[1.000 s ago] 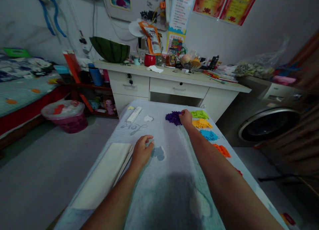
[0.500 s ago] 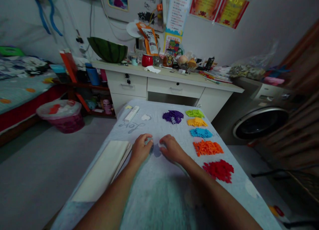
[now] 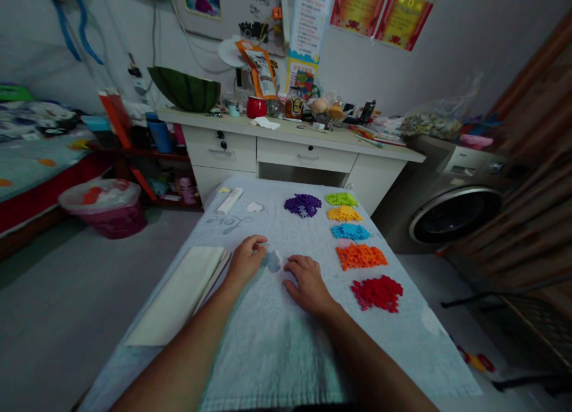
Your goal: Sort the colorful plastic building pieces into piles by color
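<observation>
Across the middle of the cloth-covered table (image 3: 263,352), two bare hands are positioned side by side, well apart from the far edge. Left hand (image 3: 245,260): fingers curled, thumb slightly apart from the fingertips. It is located just left of a grey heart print (image 3: 274,261). Right hand (image 3: 309,280): palm down, fingers bent and slightly spread, thumb apart from them. It is located right of the same print; contact with the cloth cannot be confirmed. The two hands do not touch.

Near the far edge, right of centre, lies the purple pile (image 3: 300,203) of snowflake-shaped pieces; one paler piece shows on its near side. Five further piles form a column along the right edge. From the far right corner toward the near edge, the order is: lime-green pile (image 3: 341,199), yellow pile (image 3: 343,214), blue pile (image 3: 351,231), orange pile (image 3: 361,256), red pile (image 3: 379,293). The red pile is nearest to the right forearm.

Along the left edge lies a folded white sheet (image 3: 179,293), beside the left forearm. Near the far left corner lies a white oblong object (image 3: 230,201). Beyond the far edge stands a white desk (image 3: 232,159), bearing a cut watermelon (image 3: 185,90) at its left end.
</observation>
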Action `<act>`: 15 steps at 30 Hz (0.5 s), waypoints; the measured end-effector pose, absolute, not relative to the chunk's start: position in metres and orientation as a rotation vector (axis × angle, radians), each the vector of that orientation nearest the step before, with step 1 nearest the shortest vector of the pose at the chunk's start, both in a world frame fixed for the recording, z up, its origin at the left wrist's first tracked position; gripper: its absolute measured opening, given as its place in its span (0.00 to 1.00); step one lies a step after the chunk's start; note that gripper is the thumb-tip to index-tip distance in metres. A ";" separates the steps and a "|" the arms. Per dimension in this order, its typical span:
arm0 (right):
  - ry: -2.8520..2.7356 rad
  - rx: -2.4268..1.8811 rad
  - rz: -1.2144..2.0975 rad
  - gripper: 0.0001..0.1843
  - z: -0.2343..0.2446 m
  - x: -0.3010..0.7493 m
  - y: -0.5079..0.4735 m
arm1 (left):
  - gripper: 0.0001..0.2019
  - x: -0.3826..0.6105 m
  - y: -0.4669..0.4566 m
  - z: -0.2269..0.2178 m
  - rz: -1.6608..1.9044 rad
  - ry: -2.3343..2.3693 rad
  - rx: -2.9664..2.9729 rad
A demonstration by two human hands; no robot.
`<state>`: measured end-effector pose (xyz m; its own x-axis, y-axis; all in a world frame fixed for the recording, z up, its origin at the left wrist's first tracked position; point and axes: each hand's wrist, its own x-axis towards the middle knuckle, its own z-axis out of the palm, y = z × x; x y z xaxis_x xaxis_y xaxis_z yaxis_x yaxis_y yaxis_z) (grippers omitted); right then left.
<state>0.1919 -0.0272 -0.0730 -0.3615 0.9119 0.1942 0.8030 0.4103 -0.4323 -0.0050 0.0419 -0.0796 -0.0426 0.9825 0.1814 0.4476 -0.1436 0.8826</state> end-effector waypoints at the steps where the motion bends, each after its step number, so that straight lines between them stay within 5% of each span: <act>1: -2.264 -1.466 0.367 0.17 -0.073 0.192 -0.027 | 0.16 -0.005 0.042 -0.079 1.148 1.522 1.624; 15: -2.175 -1.372 0.425 0.10 -0.077 0.203 -0.014 | 0.17 -0.006 0.044 -0.085 1.110 1.541 1.668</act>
